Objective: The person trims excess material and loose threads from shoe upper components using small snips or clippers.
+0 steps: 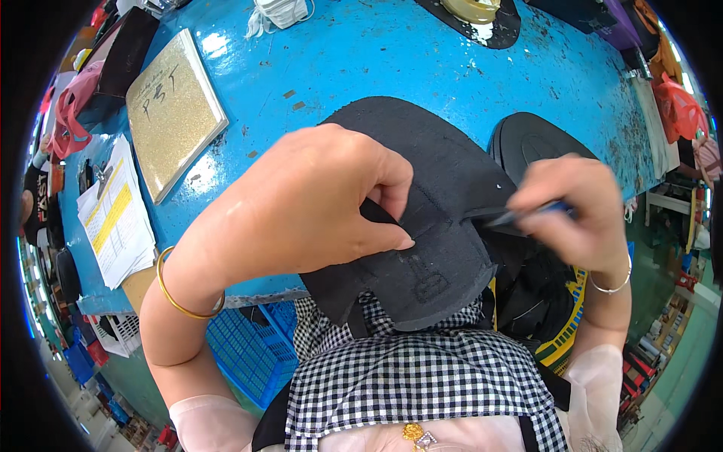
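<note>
A large black sole-shaped piece [444, 162] with notched edges lies across the blue table's near edge and over my lap. My left hand [316, 196] is closed at its middle, thumb and fingers pinching a dark strap-like part [376, 213]. To the right, my right hand [576, 203], smeared by motion, is closed around a slim blue-handled tool [556, 209]. The tool's dark tip points at a notch in the piece's right side; its exact kind is blurred. Just beyond my right hand lie black rounded soles [531, 135].
A gold notebook [173, 113] and clipped papers [117, 218] lie at the left of the blue table [301, 68]. A tape roll [473, 9] stands at the far side. Below the edge are a blue basket [245, 358] and a yellow basket [576, 320] holding black pieces.
</note>
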{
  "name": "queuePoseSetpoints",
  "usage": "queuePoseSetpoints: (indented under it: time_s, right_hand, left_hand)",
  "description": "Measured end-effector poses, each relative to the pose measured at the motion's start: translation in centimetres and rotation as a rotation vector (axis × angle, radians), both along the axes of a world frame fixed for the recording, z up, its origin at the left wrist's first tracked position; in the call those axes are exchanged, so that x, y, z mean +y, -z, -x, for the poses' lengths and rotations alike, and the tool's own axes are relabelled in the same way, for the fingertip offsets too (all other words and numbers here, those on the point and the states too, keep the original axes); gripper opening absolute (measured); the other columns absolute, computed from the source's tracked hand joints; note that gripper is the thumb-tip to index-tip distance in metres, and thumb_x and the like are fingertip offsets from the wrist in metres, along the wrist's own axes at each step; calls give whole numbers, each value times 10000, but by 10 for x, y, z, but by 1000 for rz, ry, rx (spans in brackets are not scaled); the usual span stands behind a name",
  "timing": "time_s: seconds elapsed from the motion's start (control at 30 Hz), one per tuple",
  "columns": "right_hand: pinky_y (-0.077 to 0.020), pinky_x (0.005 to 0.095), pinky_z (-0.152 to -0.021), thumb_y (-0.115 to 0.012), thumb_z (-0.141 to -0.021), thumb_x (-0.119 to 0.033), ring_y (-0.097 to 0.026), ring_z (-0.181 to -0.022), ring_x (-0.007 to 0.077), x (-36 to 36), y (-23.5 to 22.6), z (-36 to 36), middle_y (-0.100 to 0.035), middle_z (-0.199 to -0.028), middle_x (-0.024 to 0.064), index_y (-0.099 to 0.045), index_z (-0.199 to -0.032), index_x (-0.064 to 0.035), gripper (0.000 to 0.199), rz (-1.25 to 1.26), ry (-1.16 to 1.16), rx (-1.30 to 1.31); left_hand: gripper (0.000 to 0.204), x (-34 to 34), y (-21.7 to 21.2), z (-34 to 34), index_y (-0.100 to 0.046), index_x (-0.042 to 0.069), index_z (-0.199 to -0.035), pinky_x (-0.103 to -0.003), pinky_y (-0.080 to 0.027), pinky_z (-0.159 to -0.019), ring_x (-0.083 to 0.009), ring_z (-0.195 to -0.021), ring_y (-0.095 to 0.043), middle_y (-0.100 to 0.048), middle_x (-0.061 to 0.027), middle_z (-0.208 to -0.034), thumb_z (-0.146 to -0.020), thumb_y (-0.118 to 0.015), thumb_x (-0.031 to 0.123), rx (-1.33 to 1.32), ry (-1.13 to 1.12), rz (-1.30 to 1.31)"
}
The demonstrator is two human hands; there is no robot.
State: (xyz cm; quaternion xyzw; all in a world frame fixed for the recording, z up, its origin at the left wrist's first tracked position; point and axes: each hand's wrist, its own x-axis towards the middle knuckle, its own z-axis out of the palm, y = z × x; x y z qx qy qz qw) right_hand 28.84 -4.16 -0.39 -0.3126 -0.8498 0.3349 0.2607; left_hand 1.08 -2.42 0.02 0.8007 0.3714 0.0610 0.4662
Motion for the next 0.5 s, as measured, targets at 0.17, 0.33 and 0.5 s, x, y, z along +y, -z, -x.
queuePoseSetpoints:
  time_s: [0.17, 0.33, 0.5]
  right_hand:
    - [-431, 337, -466, -689, -754, -134, -553, -568, 220, 13, -3, 45, -446, -594, 38, -504, -784, -117, 189, -200, -301, -304]
    - [-429, 359, -481, -681, -786, -156, -589, -619, 244, 29, -8, 37, -511, -619, 41, -529, -846, -129, 165, 20, -545, -344]
    - [-427, 371, -485, -675, -798, -167, -602, -639, 255, 26, -9, 46, -535, -635, 36, -531, -872, -134, 165, -71, -380, -367]
  left_hand:
    - [171, 4, 1, 8, -664, 37, -748, -303, -366, -475, -175, -471, -480, -511, -92, -545, -709, -787, 150, 70, -35, -246]
    - [137, 7, 3, 12, -686, 45, -809, -297, -347, -466, -164, -461, -442, -497, -73, -538, -727, -760, 125, 21, -30, -122]
    - [149, 13, 3, 15, -693, 35, -864, -274, -337, -460, -121, -472, -434, -494, -51, -542, -744, -740, 111, 46, -38, -20]
